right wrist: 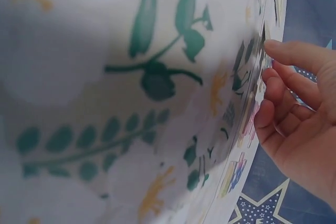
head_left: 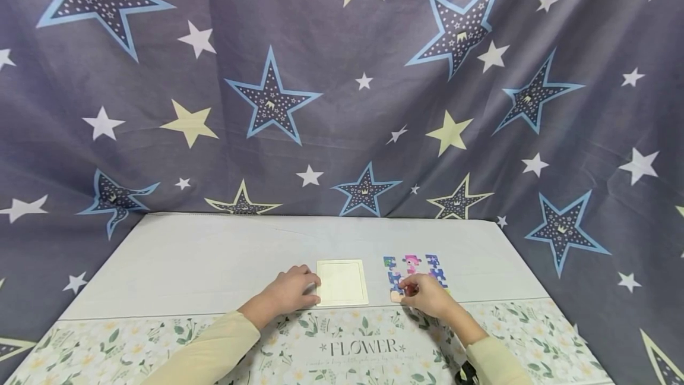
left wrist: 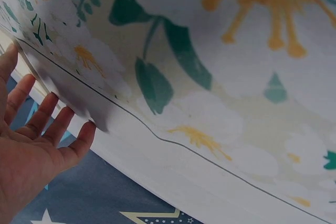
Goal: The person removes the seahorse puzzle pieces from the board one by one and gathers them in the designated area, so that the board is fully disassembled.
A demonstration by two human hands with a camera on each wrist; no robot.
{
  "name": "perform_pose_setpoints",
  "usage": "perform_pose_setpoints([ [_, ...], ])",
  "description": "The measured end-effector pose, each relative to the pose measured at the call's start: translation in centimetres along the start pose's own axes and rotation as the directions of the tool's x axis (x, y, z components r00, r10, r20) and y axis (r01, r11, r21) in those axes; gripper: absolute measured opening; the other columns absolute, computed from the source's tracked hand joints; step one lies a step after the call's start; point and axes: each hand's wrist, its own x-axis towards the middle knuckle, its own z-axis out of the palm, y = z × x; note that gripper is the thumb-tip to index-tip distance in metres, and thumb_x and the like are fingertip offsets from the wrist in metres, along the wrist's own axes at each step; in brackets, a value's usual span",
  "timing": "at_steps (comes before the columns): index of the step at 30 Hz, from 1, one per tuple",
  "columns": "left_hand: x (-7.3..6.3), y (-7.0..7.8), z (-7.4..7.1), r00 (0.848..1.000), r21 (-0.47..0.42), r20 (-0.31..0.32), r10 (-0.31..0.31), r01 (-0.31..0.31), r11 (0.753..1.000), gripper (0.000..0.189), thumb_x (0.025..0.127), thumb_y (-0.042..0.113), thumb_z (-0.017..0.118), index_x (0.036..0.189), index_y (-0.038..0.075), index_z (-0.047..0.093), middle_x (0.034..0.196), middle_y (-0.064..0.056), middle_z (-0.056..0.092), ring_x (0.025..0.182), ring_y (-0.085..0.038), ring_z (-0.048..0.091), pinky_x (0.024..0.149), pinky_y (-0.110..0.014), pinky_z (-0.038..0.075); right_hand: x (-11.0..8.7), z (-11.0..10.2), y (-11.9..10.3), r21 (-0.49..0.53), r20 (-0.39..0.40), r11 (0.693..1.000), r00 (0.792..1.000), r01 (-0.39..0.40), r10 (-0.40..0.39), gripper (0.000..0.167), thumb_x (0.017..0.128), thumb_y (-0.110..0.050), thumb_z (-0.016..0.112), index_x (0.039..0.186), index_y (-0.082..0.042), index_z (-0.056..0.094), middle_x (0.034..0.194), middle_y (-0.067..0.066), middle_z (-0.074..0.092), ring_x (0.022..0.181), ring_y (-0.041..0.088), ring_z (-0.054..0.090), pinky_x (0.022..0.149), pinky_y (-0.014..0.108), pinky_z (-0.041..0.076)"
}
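A square, cream-coloured puzzle tray [head_left: 342, 283] with a raised border lies flat on the white part of the table. My left hand [head_left: 291, 290] rests at its left edge, fingers spread and gently bent; the left wrist view shows those fingertips [left wrist: 52, 98] along the edge. To the right, colourful jigsaw pieces [head_left: 433, 263] lie in loose columns, blue, pink and purple. My right hand [head_left: 430, 297] reaches over their near side, thumb and index finger at the lower left piece [head_left: 396, 296]. Its other fingers curl inward. I cannot tell whether it pinches a piece.
A floral cloth [head_left: 342, 349] printed with the word FLOWER covers the near part of the table. Behind and at both sides hangs a dark curtain [head_left: 331, 117] with stars. A black band [head_left: 466, 373] shows at the right wrist.
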Motion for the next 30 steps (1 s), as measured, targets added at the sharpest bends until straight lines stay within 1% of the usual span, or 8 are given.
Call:
perform_pose_setpoints([
  [6, 0.07, 0.02, 0.05, 1.0, -0.005, 0.006, -0.006, 0.006, 1.0, 0.036, 0.083, 0.043, 0.065, 0.11, 0.02, 0.064, 0.107, -0.001, 0.058, 0.106, -0.022, 0.053, 0.096, -0.057, 0.041, -0.03, -0.13, -0.12, -0.01, 0.001, 1.0, 1.0, 0.006, -0.005, 0.026, 0.076, 0.0, 0.071, 0.101, 0.004, 0.066, 0.075, 0.002, 0.057, 0.067, 0.013, 0.048, 0.054, 0.021, 0.041],
  [16, 0.14, 0.02, -0.04, 1.0, -0.004, 0.016, -0.009, 0.009, 1.0, 0.036, 0.082, 0.043, 0.065, 0.111, 0.02, 0.064, 0.106, 0.0, 0.058, 0.105, -0.02, 0.053, 0.095, -0.054, 0.043, 0.25, -0.18, 0.18, -0.009, 0.03, 1.0, 1.0, -0.004, 0.004, 0.025, 0.077, -0.001, 0.071, 0.101, 0.003, 0.066, 0.076, 0.002, 0.056, 0.068, 0.013, 0.047, 0.054, 0.022, 0.041],
  [22, 0.24, -0.05, 0.05, 1.0, 0.007, 0.015, -0.006, 0.006, 1.0, 0.037, 0.082, 0.044, 0.065, 0.112, 0.021, 0.064, 0.106, 0.0, 0.058, 0.105, -0.02, 0.054, 0.094, -0.052, 0.044, 0.32, -0.23, 0.27, -0.032, 0.024, 0.999, 1.0, 0.001, 0.0, 0.024, 0.076, -0.003, 0.072, 0.099, 0.002, 0.067, 0.075, 0.001, 0.057, 0.066, 0.012, 0.047, 0.054, 0.022, 0.04],
  [30, 0.18, -0.07, -0.01, 1.0, -0.004, 0.014, -0.004, 0.004, 1.0, 0.037, 0.082, 0.043, 0.065, 0.111, 0.02, 0.064, 0.107, 0.0, 0.058, 0.107, -0.021, 0.053, 0.095, -0.053, 0.043, 0.49, -0.08, 0.29, -0.024, 0.024, 1.0, 1.0, -0.016, 0.016, 0.024, 0.075, -0.003, 0.073, 0.098, 0.002, 0.067, 0.074, 0.001, 0.056, 0.066, 0.014, 0.047, 0.053, 0.023, 0.039],
])
